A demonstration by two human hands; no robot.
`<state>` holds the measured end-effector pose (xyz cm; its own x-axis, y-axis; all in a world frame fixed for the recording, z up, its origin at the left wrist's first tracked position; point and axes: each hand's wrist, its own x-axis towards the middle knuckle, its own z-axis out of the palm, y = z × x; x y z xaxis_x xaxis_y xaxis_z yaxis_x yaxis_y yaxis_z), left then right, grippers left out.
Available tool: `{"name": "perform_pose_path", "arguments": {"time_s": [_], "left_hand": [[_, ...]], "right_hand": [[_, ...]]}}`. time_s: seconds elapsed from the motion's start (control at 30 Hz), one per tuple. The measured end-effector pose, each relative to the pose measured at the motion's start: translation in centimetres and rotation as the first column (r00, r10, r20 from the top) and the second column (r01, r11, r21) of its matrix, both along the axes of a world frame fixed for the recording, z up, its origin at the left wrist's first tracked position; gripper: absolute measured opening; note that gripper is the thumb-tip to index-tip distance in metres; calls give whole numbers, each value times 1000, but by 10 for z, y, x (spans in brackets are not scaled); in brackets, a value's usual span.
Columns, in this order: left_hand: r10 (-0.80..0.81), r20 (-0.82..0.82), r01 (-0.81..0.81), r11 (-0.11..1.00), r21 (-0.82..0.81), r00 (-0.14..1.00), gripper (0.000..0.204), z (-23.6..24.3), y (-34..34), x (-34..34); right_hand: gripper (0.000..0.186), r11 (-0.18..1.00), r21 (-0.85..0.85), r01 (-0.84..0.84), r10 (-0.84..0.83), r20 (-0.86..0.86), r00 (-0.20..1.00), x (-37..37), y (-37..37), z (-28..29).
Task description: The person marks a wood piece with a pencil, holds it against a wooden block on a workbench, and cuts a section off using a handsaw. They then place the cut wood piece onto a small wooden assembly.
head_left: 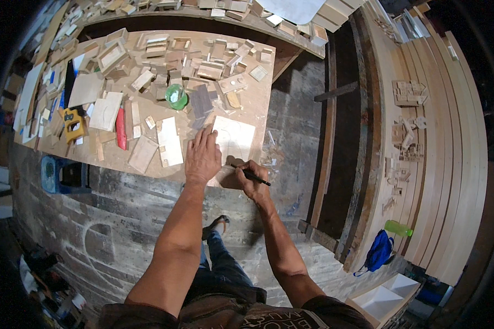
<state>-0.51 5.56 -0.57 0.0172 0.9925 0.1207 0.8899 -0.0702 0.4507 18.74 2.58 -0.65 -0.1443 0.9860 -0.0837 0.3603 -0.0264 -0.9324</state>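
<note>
A pale wooden board (237, 133) lies near the bench's front right corner, with a faint curved line on it. My left hand (204, 156) rests with fingers stretched out over the board's left edge. Closed round a black pen (256, 176), my right hand (251, 181) is at the board's near edge; the pen slants toward the board. From this view I cannot tell whether its tip touches the wood. Left of my left hand is another light wooden piece (170, 143), and beyond my fingers are dark grey slats (202, 103).
The bench (148, 118) carries many small wooden boxes and offcuts, a green glass-like container (176, 97), a red tool (121, 129) and a yellow-handled saw (73, 124). A blue stool (66, 174) stands below. Long planks (450, 164) with a blue bag (377, 251) fill the right side.
</note>
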Motion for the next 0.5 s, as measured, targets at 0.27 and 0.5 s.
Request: {"name": "perform_pose_path", "arguments": {"time_s": [0.27,0.5], "left_hand": [[0,3,0,1000,-6,1000,43,0,-1,0],[-1,0,1,1000,-27,1000,42,3,-1,1]], "right_hand": [[15,997,76,3,2,-70,998,2,-5,10],[14,999,31,27,-24,-103,994,10,-14,-7]]}}
